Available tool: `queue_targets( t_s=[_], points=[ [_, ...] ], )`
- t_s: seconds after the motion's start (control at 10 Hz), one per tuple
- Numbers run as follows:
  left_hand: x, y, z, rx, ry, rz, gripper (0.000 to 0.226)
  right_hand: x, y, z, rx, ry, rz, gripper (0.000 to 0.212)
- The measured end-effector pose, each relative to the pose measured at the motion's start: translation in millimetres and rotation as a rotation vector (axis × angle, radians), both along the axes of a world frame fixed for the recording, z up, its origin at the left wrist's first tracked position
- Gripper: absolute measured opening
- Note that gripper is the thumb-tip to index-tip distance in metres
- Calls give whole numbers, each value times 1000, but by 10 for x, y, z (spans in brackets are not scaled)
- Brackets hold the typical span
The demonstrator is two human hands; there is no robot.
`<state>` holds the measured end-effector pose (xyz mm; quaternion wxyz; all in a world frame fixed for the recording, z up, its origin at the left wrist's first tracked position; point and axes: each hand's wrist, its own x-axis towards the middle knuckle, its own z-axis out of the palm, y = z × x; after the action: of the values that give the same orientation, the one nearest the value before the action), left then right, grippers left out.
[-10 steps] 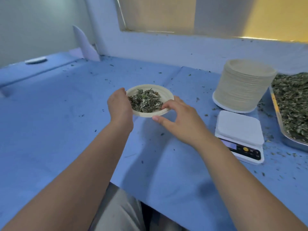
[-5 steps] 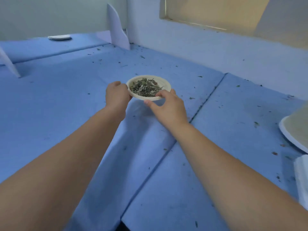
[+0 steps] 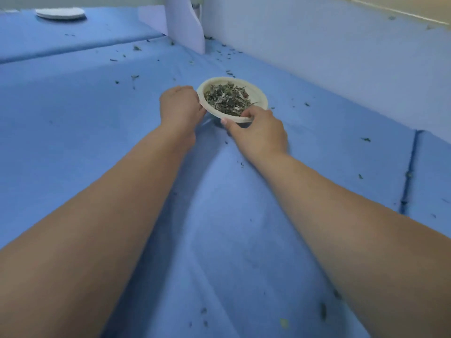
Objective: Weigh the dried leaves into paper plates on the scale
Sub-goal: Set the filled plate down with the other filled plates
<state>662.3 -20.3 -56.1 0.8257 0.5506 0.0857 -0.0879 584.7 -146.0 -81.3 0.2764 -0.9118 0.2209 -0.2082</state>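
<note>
Fingers of right hand pinch paper plate at near rim, left hand grips its left edge; dried leaves heaped inside, plate low over blue tabletop, nr wall.

Surface: open ground left of paper plate. Wall: close behind it. Upright panel: far corner, beside wall.

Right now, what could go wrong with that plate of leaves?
The left hand and right hand hold the plate only by its rim, so it might bend or tip. The leaves are loose and piled up, so some could slide off onto the table, where crumbs already lie. Then the weighed amount may be wrong.
</note>
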Motion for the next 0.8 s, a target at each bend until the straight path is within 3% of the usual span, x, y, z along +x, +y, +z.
queue_targets(
  t_s=[0.2,0.3,0.5,0.8],
  points=[
    [486,-107,-108,-135,87,-10,39,816,-220,-45,-31,50,12,38],
    [614,-188,-21,-200,143,-31,45,1226,-326,-68,-13,72,-13,46],
    [770,-144,-154,-401,185,-111,43,1953,-472,-77,-16,90,-62,52],
    [746,-50,-170,-556,257,-158,38,2571,-710,-19,17,120,-170,57]
  ],
)
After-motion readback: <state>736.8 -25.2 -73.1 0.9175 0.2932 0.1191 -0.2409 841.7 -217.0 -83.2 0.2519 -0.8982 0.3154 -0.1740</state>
